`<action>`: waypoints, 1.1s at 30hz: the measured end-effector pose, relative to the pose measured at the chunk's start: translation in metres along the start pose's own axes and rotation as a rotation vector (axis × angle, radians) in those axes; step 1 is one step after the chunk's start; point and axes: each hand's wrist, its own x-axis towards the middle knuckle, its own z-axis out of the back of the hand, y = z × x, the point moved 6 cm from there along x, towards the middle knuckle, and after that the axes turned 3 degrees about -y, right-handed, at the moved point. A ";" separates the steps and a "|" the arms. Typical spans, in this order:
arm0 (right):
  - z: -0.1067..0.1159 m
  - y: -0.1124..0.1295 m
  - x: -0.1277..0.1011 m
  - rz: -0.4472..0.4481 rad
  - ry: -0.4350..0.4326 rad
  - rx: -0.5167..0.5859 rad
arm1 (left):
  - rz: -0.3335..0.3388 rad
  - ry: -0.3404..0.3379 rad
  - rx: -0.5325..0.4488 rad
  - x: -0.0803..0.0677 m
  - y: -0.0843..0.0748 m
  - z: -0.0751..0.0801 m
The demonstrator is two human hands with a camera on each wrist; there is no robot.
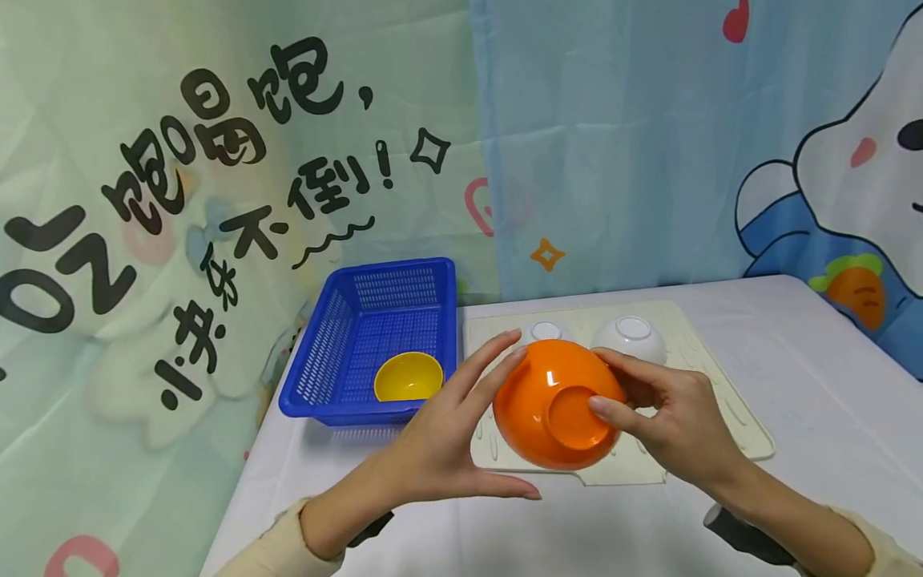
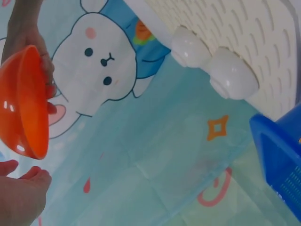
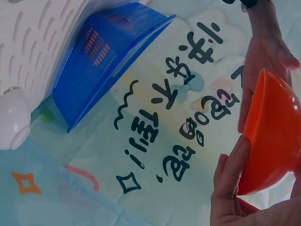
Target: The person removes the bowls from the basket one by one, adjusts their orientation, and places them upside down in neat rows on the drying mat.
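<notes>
An orange bowl point(image 1: 555, 405) is held up above the table with its base ring turned toward me. My right hand point(image 1: 671, 417) grips it from the right, thumb on the base ring and fingers behind the rim. My left hand point(image 1: 447, 437) is spread with straight fingers, its fingertips at the bowl's upper left edge. In the left wrist view the orange bowl point(image 2: 23, 103) shows edge-on, with my left fingertips point(image 2: 28, 181) just below it. The right wrist view has the orange bowl point(image 3: 273, 136) between my right fingers point(image 3: 230, 174) and the left hand point(image 3: 268, 56).
A blue slotted basket point(image 1: 346, 328) stands at the back left with a yellow bowl point(image 1: 408, 375) inside. Two white bowls point(image 1: 632, 336) point(image 1: 546, 330) lie upside down on a cream drying mat point(image 1: 721, 385). The table's left edge runs beside the basket; printed curtains hang behind.
</notes>
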 end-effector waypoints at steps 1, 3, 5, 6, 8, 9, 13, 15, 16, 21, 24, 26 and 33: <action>-0.001 -0.001 0.000 -0.030 0.027 -0.005 | 0.014 0.007 -0.010 -0.001 0.001 -0.002; -0.003 -0.003 0.001 -0.082 0.075 -0.013 | 0.041 0.022 -0.038 -0.002 0.003 -0.006; -0.005 -0.005 0.001 -0.121 0.107 -0.017 | 0.062 0.034 -0.068 -0.004 0.004 -0.009; -0.005 -0.006 0.002 -0.138 0.120 -0.019 | 0.066 0.039 -0.082 -0.004 0.005 -0.011; -0.006 -0.009 0.003 -0.171 0.148 -0.016 | 0.067 0.042 -0.096 -0.005 0.006 -0.014; -0.007 -0.011 0.003 -0.189 0.164 -0.011 | 0.063 0.041 -0.095 -0.005 0.006 -0.015; -0.010 -0.016 0.003 -0.265 0.228 0.011 | 0.063 0.037 -0.080 -0.008 0.007 -0.020; -0.013 -0.018 0.002 -0.292 0.256 0.010 | 0.071 0.042 -0.085 -0.009 0.008 -0.023; -0.014 -0.018 0.002 -0.304 0.268 0.010 | 0.078 0.045 -0.089 -0.010 0.008 -0.024; -0.019 -0.021 0.000 -0.362 0.338 0.023 | 0.106 0.057 -0.106 -0.014 0.010 -0.030; -0.022 -0.022 -0.001 -0.390 0.377 0.033 | 0.118 0.061 -0.121 -0.016 0.010 -0.032; -0.024 -0.023 -0.001 -0.401 0.395 0.037 | 0.121 0.060 -0.124 -0.017 0.011 -0.034; -0.027 -0.024 -0.003 -0.441 0.431 0.053 | 0.123 0.043 -0.136 -0.019 0.011 -0.036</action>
